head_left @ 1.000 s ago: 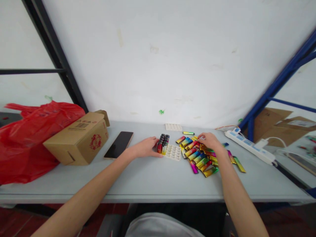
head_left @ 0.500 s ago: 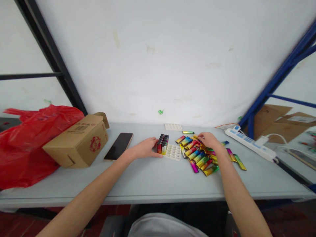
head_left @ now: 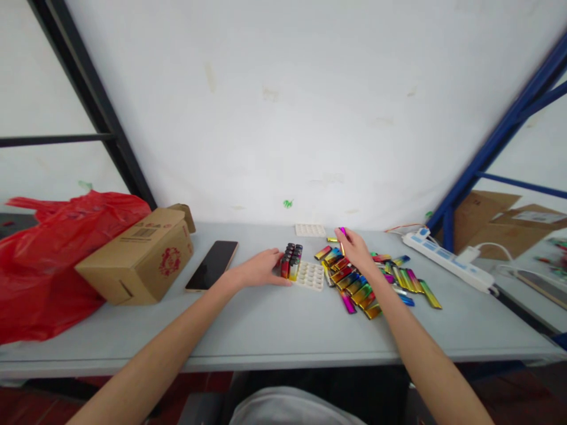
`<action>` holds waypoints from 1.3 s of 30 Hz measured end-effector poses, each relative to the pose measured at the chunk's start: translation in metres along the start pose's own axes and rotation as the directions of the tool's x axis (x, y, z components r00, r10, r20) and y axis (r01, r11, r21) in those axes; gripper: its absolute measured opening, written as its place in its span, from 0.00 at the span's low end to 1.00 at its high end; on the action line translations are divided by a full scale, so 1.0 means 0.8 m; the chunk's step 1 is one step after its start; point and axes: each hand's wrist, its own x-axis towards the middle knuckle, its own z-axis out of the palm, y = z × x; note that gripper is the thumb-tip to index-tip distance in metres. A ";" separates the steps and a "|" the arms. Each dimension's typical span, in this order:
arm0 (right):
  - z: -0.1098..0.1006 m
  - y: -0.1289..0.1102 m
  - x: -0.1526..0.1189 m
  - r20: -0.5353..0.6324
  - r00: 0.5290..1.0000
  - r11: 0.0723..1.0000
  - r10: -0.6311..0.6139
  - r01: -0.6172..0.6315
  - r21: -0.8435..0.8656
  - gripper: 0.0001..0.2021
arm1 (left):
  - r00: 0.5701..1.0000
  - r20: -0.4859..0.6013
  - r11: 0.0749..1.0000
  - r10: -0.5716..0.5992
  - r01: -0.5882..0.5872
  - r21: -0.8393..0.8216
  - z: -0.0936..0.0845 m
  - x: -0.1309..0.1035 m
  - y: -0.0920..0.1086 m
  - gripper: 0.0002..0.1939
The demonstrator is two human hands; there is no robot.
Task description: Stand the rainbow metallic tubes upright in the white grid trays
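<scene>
Lighters [head_left: 290, 261] with dark tops stand upright in the left part of a white tray with round holes [head_left: 312, 276]. My left hand [head_left: 261, 268] lies against the tray's left end, thumb along the near side and fingers behind, holding it. In my right hand [head_left: 355, 248] a purple and gold lighter [head_left: 342, 232] is pinched upright between thumb and fingers, above the far side of the pile. Shiny multicoloured lighters [head_left: 354, 283] lie heaped to the right of the tray, partly hidden by my right hand and forearm.
Against the wall lies a second white tray [head_left: 310, 229]. To the left are a phone [head_left: 212, 265], a cardboard box [head_left: 137, 257] and a red plastic bag [head_left: 48, 265]. A white power strip [head_left: 449, 260] with cables runs along the right, near the blue frame [head_left: 448, 227].
My right hand has lifted away from the pile, moving left with a lighter in its fingers. Some lighters in the heap have shifted. My left hand stays at the tray.
</scene>
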 end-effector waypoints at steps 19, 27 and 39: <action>0.052 -0.038 -0.033 0.040 0.999 0.999 0.030 -0.032 0.042 0.26 | 1.000 -0.011 1.000 0.012 -0.012 0.003 0.003 0.002 -0.003 0.33; 0.054 -0.046 -0.038 0.086 0.994 0.997 -0.072 0.069 0.032 0.23 | 1.000 -0.011 1.000 0.024 -0.024 -0.004 0.002 0.001 -0.002 0.32; 0.055 -0.041 -0.038 0.097 0.991 0.992 -0.095 0.102 -0.074 0.19 | 1.000 -0.009 1.000 0.025 -0.025 0.002 0.002 0.000 -0.002 0.32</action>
